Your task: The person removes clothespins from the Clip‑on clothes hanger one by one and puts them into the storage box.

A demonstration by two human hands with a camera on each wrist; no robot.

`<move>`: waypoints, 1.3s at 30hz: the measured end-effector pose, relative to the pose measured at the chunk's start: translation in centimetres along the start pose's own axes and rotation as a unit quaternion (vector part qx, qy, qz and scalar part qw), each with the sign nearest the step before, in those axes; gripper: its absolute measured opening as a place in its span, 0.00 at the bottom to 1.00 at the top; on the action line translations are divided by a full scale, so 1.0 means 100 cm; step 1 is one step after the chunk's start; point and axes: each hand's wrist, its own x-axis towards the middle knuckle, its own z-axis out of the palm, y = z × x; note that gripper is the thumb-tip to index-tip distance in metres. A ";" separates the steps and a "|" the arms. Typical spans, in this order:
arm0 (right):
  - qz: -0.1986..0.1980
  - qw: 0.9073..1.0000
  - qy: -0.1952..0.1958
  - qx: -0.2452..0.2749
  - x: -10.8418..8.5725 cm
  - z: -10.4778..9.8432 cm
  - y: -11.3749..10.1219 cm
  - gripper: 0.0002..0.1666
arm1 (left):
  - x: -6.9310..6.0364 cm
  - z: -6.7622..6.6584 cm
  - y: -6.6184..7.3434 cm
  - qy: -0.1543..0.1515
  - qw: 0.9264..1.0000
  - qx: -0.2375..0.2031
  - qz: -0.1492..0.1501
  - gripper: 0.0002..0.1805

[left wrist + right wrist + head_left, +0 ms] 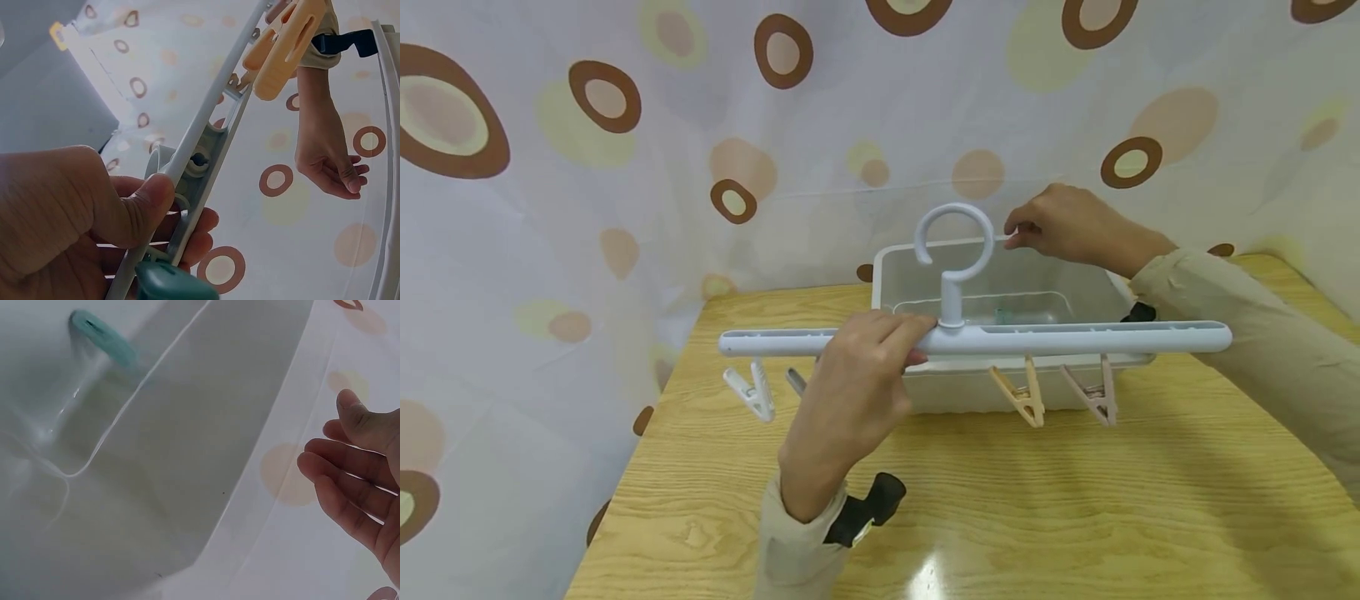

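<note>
My left hand (861, 392) grips the bar of a pale grey-white clip hanger (1075, 338) left of its hook (987, 242), thumb and fingers on opposite sides. Below the bar hang a white clothespin (754, 392), a yellow clothespin (1022, 392) and a mauve clothespin (1097, 390). A grey one is partly hidden by my hand. A dark green clip (172, 284) appears beside my left fingers in the left wrist view. My right hand (1067, 223) is above the far side of a white bin (985, 392), loosely bent and holding nothing. The bin contains a teal clothespin (103, 337).
The bin stands on a wooden table (700, 500), behind the hanger. A patterned cloth (820, 158) hangs along the table's back and left sides. Black camera straps (865, 510) are on both wrists.
</note>
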 end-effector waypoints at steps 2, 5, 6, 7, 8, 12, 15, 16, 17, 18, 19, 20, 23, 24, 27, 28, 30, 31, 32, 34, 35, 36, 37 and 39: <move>0.006 1.000 -0.005 -0.001 -0.002 -0.003 0.000 0.06 | 0.000 0.001 0.000 -0.002 1.000 -0.001 -0.002 0.16; 0.012 1.000 -0.007 -0.003 -0.006 -0.010 0.001 0.06 | -0.001 0.002 0.000 -0.003 1.000 -0.005 -0.002 0.17; 0.014 1.000 -0.005 -0.003 -0.007 -0.013 0.001 0.06 | -0.001 0.003 0.000 -0.003 1.000 -0.006 -0.001 0.17; 0.014 1.000 0.000 -0.005 -0.009 -0.016 0.002 0.06 | 0.000 0.003 -0.001 -0.003 1.000 -0.006 -0.001 0.17; 0.013 1.000 0.006 -0.008 -0.012 -0.019 0.002 0.05 | 0.000 0.003 -0.001 -0.003 1.000 -0.007 0.000 0.17; 0.000 0.999 0.041 -0.019 -0.027 -0.033 0.004 0.04 | 0.001 0.006 -0.002 -0.003 1.000 -0.009 0.004 0.17; -0.010 0.996 0.076 -0.034 -0.041 -0.043 0.004 0.05 | 0.002 0.008 -0.003 -0.001 1.000 -0.011 0.006 0.18; -0.013 0.995 0.091 -0.041 -0.046 -0.047 0.004 0.05 | 0.003 0.008 -0.003 0.000 1.000 -0.012 0.007 0.18; -0.017 0.993 0.106 -0.048 -0.052 -0.050 0.004 0.06 | 0.003 0.009 -0.003 0.000 1.000 -0.014 0.008 0.18; -0.020 0.991 0.122 -0.053 -0.058 -0.053 0.003 0.07 | 0.004 0.009 -0.004 0.000 1.000 -0.015 0.008 0.18; -0.019 0.989 0.136 -0.055 -0.064 -0.056 0.003 0.08 | 0.004 0.009 -0.004 0.000 1.000 -0.016 0.009 0.18; -0.015 0.987 0.149 -0.056 -0.071 -0.059 0.001 0.09 | 0.004 0.010 -0.004 0.000 1.000 -0.017 0.010 0.18; 0.014 0.981 0.182 -0.061 -0.093 -0.065 -0.005 0.11 | 0.004 0.011 -0.005 -0.001 1.000 -0.021 0.011 0.18; 0.025 0.979 0.191 -0.063 -0.101 -0.067 -0.008 0.12 | 0.003 0.011 -0.005 -0.001 1.000 -0.021 0.011 0.17; 0.051 0.973 0.212 -0.069 -0.120 -0.071 -0.015 0.13 | 0.001 0.012 -0.006 0.002 1.000 -0.022 0.008 0.17; 0.056 0.972 0.219 -0.067 -0.124 -0.071 -0.018 0.14 | 0.000 0.012 -0.007 0.004 1.000 -0.020 0.005 0.17; 0.067 0.969 0.229 -0.062 -0.131 -0.073 -0.024 0.16 | -0.001 0.011 -0.008 0.007 1.000 -0.017 0.001 0.17; 0.074 0.968 0.233 -0.061 -0.133 -0.074 -0.027 0.16 | -0.002 0.010 -0.009 0.008 1.000 -0.017 0.000 0.17; 0.084 0.966 0.237 -0.057 -0.136 -0.075 -0.031 0.17 | -0.002 0.010 -0.009 0.009 1.000 -0.018 -0.001 0.18; 0.101 0.962 0.245 -0.058 -0.141 -0.076 -0.039 0.16 | -0.003 0.009 -0.010 0.008 1.000 -0.018 -0.004 0.18; 0.105 0.961 0.250 -0.062 -0.143 -0.077 -0.042 0.14 | -0.003 0.008 -0.011 0.007 1.000 -0.017 -0.004 0.18; 0.110 0.959 0.254 -0.066 -0.145 -0.077 -0.045 0.13 | -0.004 0.007 -0.011 0.007 1.000 -0.018 -0.005 0.18; 0.115 0.957 0.258 -0.066 -0.147 -0.077 -0.049 0.12 | -0.004 0.007 -0.011 0.008 1.000 -0.019 -0.007 0.18; 0.121 0.953 0.272 -0.064 -0.152 -0.077 -0.055 0.11 | -0.004 0.005 -0.011 0.010 1.000 -0.018 -0.010 0.17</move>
